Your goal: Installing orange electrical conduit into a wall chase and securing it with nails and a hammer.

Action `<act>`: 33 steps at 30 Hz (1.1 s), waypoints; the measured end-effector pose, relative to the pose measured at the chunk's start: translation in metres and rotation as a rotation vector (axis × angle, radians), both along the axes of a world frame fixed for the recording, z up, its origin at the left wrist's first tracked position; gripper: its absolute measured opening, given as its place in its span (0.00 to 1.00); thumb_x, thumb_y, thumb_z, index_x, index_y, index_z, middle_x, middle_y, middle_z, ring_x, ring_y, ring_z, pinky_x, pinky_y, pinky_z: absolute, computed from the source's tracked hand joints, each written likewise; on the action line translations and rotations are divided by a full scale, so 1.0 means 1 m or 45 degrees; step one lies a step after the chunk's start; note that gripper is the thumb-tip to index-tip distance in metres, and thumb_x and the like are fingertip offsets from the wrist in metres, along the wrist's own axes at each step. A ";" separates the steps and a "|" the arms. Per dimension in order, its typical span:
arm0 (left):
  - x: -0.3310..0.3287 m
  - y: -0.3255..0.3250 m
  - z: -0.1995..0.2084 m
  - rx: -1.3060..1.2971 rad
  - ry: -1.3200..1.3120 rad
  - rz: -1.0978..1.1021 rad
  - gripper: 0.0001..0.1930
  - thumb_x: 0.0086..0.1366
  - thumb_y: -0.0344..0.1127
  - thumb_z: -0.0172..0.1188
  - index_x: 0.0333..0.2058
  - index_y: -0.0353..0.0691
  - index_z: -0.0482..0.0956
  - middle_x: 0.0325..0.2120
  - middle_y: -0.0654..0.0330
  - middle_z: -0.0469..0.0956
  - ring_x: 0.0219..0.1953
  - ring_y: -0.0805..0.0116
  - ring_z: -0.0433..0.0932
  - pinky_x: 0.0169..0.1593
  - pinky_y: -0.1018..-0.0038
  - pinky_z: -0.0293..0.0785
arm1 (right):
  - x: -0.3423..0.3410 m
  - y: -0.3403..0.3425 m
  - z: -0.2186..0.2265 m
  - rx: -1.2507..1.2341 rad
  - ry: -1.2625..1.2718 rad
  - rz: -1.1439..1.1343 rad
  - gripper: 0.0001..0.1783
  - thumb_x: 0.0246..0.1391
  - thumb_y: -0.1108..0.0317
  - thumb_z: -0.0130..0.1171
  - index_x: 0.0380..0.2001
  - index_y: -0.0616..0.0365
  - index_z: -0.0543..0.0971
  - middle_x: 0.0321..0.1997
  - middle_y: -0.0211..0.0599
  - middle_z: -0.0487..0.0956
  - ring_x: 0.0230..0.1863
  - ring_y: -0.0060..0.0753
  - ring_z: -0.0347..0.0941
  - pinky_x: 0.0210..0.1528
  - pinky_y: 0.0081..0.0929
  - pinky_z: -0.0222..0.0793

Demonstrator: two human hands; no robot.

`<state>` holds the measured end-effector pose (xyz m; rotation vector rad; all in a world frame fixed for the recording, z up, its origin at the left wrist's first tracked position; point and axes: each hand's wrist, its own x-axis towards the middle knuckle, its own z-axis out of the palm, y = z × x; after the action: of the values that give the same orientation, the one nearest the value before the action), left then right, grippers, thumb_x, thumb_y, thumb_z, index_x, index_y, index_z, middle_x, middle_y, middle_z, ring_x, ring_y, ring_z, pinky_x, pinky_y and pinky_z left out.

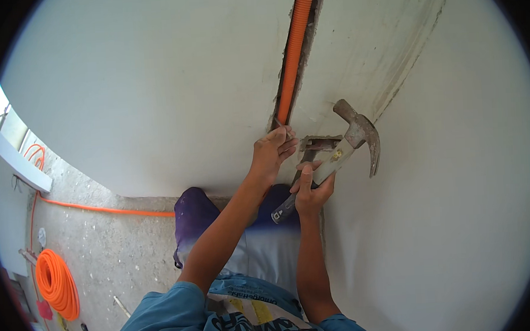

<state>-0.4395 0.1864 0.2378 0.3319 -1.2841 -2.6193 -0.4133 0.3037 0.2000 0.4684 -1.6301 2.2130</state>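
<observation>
An orange corrugated conduit (pixel 298 50) lies in a groove cut down the white wall. At the conduit's lower visible end, my left hand (pixel 269 155) is closed in a pinch on a thin nail (pixel 279 123), its tip against the groove's edge. My right hand (pixel 312 194) wraps round the handle of a claw hammer (pixel 358 129). The hammer is tilted, its rusty head up and to the right, a short way from the nail. Behind the handle is a rough rectangular cut-out (pixel 321 143) in the wall, partly hidden by the hammer and my fingers.
To the right, another white wall (pixel 446 186) meets this one at a corner. A coil of orange conduit (pixel 56 284) rests on the dusty concrete floor (pixel 119 245) at the left. A length of orange tube (pixel 108 209) runs along the floor toward my knees.
</observation>
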 end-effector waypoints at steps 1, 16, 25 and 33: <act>-0.005 0.000 0.004 0.103 0.017 0.028 0.14 0.70 0.40 0.54 0.43 0.35 0.79 0.33 0.65 0.78 0.33 0.75 0.77 0.40 0.79 0.74 | 0.001 0.000 -0.001 -0.010 -0.019 -0.004 0.17 0.62 0.64 0.54 0.43 0.66 0.64 0.30 0.42 0.76 0.12 0.21 0.65 0.14 0.19 0.64; -0.020 0.020 -0.005 0.127 0.116 0.439 0.15 0.68 0.39 0.58 0.44 0.32 0.80 0.30 0.68 0.76 0.26 0.83 0.64 0.34 0.82 0.64 | 0.014 0.020 -0.025 0.084 -0.074 -0.046 0.18 0.60 0.65 0.57 0.42 0.66 0.64 0.26 0.38 0.72 0.13 0.22 0.65 0.15 0.20 0.65; -0.021 0.014 -0.005 0.050 0.125 0.317 0.18 0.66 0.41 0.61 0.46 0.30 0.79 0.32 0.66 0.78 0.28 0.83 0.68 0.35 0.83 0.66 | 0.020 0.018 -0.047 0.114 -0.111 0.015 0.18 0.58 0.63 0.60 0.41 0.67 0.69 0.24 0.34 0.75 0.16 0.20 0.71 0.19 0.21 0.67; -0.030 0.019 -0.001 0.291 0.070 0.273 0.11 0.67 0.43 0.60 0.38 0.42 0.77 0.29 0.72 0.72 0.27 0.82 0.63 0.33 0.82 0.62 | 0.023 0.015 -0.071 0.212 -0.018 -0.022 0.17 0.60 0.65 0.58 0.41 0.68 0.68 0.21 0.34 0.72 0.14 0.20 0.67 0.16 0.20 0.64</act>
<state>-0.4694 0.2055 0.2367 0.4057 -0.8799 -2.5724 -0.3902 0.3184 0.1295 0.4813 -1.8276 2.0819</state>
